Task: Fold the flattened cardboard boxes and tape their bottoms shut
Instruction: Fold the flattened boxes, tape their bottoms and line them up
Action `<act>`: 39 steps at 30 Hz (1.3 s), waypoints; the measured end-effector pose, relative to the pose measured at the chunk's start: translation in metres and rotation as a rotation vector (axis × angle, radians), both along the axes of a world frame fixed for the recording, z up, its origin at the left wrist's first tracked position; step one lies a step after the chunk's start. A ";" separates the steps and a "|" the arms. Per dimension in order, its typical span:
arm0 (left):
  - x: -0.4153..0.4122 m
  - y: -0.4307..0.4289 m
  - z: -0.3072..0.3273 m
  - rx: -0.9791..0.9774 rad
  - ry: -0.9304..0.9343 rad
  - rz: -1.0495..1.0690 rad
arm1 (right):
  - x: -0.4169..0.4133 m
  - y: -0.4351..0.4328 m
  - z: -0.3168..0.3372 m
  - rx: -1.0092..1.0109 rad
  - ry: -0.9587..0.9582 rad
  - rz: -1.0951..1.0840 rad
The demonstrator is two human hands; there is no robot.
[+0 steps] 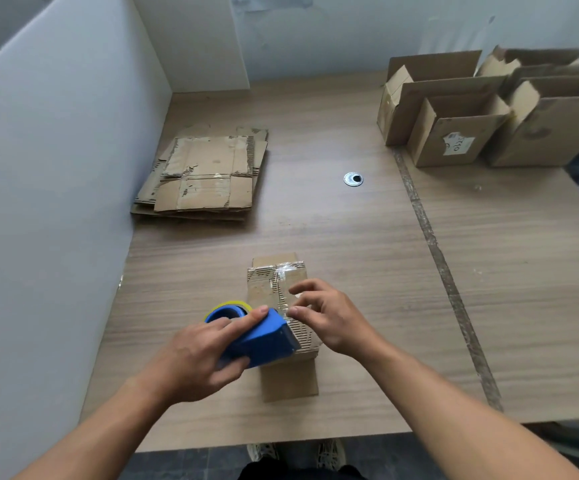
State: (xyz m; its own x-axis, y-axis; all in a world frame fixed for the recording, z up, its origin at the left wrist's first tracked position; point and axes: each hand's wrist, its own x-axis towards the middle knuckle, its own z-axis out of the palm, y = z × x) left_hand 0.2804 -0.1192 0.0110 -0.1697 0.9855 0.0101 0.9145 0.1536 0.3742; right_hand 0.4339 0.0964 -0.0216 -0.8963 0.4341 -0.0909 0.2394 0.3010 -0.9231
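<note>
A small cardboard box stands bottom-up near the table's front edge, with clear tape running along its top seam. My left hand grips a blue tape dispenser holding a yellow-cored roll, its blade end against the box's near edge. My right hand hovers over the right side of the box, fingers loosely curled, thumb and forefinger at the tape beside the dispenser's blade. Whether they pinch the tape I cannot tell. A stack of flattened cardboard boxes lies at the back left.
Several folded open boxes stand at the back right corner. A metal cable grommet sits mid-table. A grey partition walls the left side. A strip of old tape runs across the wooden table.
</note>
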 end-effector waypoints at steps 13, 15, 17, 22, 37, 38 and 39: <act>-0.007 0.052 0.015 -0.201 -0.088 -0.014 | 0.056 0.037 -0.003 -0.215 -0.070 -0.333; -0.013 0.045 0.022 -0.214 -0.109 0.015 | 0.070 0.049 -0.006 -0.221 -0.045 -0.423; -0.019 0.032 0.028 -0.276 -0.146 0.044 | 0.086 0.055 -0.011 -0.276 -0.054 -0.493; -0.023 0.006 0.030 -0.553 -0.246 0.107 | 0.092 0.018 -0.037 -0.300 -0.244 -0.390; -0.038 0.017 0.012 -0.732 -0.323 0.196 | 0.065 -0.011 -0.063 -0.380 -0.360 -0.530; -0.040 0.018 0.011 -0.736 -0.312 0.186 | 0.066 -0.012 -0.066 -0.386 -0.368 -0.539; -0.041 0.020 0.010 -0.737 -0.305 0.180 | 0.067 -0.014 -0.069 -0.390 -0.376 -0.542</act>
